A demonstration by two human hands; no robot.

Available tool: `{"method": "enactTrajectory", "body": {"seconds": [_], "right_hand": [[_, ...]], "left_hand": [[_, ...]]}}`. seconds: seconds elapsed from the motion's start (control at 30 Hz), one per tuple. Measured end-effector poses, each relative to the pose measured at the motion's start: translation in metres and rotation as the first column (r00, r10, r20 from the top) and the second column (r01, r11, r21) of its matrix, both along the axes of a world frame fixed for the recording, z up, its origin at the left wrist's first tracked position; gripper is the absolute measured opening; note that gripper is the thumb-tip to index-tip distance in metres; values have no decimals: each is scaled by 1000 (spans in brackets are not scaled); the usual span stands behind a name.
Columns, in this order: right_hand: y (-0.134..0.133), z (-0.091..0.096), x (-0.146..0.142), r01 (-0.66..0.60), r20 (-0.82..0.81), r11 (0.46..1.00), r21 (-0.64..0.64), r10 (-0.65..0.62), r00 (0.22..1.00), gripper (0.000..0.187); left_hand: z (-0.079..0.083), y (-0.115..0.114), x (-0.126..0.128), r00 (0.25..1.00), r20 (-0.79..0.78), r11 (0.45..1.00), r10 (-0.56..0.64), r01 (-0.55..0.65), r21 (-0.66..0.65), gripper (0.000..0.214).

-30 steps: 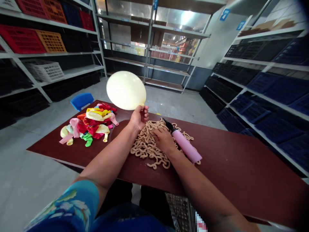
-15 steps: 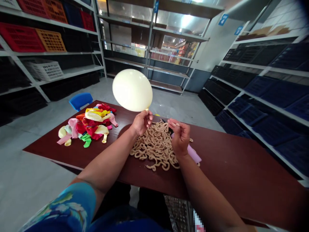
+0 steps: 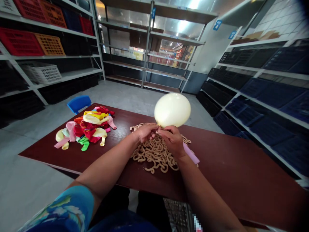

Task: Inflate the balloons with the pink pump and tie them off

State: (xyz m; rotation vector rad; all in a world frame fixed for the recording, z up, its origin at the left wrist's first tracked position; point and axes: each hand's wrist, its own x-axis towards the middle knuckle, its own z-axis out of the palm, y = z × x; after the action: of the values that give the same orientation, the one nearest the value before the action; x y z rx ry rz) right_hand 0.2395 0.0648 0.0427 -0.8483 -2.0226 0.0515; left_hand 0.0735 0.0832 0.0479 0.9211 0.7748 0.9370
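An inflated pale-yellow balloon (image 3: 172, 110) floats up and to the right from its neck, which my left hand (image 3: 147, 132) pinches between thumb and fingers. My right hand (image 3: 172, 140) is closed right beside the neck, its fingertips meeting those of the left. A small pale bit shows at the right fingertips, too small to name. Under both hands spreads a heap of tan, curly, rope-like pieces (image 3: 154, 154). A lilac tube-shaped thing (image 3: 191, 154) lies by my right wrist, partly hidden behind it.
Limp balloons (image 3: 89, 127) in many colours are piled on the left of the dark red table (image 3: 224, 170). Beyond it stands a blue chair (image 3: 79, 103). Shelves with crates (image 3: 50, 44) line the left; dark blue bins (image 3: 263, 90) fill racks on the right.
The balloon has swung right and down as my left hand moved slightly right and lower. My right hand has come left, from apart to touching the left at the balloon's neck.
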Motion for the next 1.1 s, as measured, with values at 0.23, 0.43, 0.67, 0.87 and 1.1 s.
{"method": "enactTrajectory", "body": {"seconds": [0.23,0.43,0.67,0.87,1.1], "right_hand": [[3,-2,0,121,154,988,92,-134,979,11],[4,-6,0,152,93,988,32,-154,984,16],[9,-10,2,176,168,928,-328,-126,978,21],[7,-3,5,-78,-136,802,-592,-5,991,30],[6,2,17,-543,-543,561,-626,186,819,18]], "left_hand": [[3,-9,6,919,-394,976,-8,93,197,28],[4,-8,4,881,-458,900,117,101,425,31],[8,8,-8,933,116,902,342,-360,238,26],[10,17,-14,727,360,750,585,-653,103,19],[-2,23,-12,748,136,725,649,-663,187,19]]}}
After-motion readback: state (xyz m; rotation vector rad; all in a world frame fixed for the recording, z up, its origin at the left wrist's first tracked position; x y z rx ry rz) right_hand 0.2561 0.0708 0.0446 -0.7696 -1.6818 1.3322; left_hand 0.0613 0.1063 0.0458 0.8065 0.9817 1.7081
